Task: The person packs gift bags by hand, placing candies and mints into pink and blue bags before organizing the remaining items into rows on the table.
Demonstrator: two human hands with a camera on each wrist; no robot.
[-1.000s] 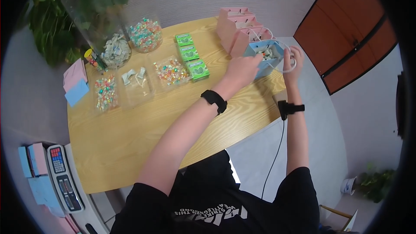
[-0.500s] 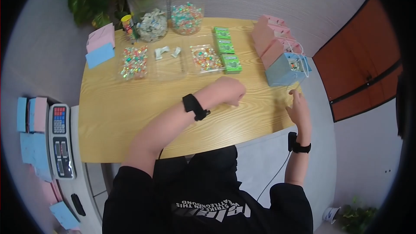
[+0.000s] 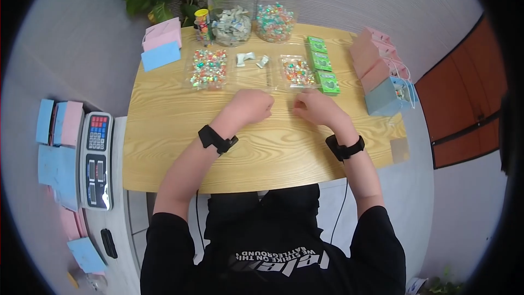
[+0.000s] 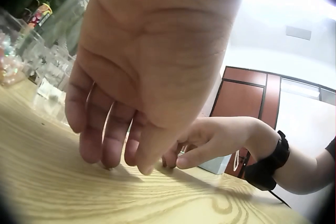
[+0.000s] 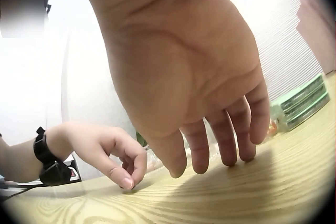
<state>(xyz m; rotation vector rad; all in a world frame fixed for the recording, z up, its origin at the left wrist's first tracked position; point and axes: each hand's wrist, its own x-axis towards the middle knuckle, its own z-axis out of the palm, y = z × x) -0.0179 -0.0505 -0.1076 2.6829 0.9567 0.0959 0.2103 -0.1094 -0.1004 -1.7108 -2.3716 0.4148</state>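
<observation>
Low at the table (image 3: pixel 262 155), with left hand (image 3: pixel 251 105) and right hand (image 3: pixel 321 109) near each other, fingers loosely bent, slightly apart; fingertip contact hard to tell. Just beyond both, wrapped candies (image 3: pixel 297 71) in clear trays (image 3: pixel 251 80), the middle rim faint. Far right, a blue bag (image 3: pixel 382 101), contents half hidden.

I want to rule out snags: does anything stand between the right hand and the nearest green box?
Nothing visible does. Only bare tabletop shows between the right hand and the nearest green box. The candy tray sits to that box's left, not across the way.
</observation>
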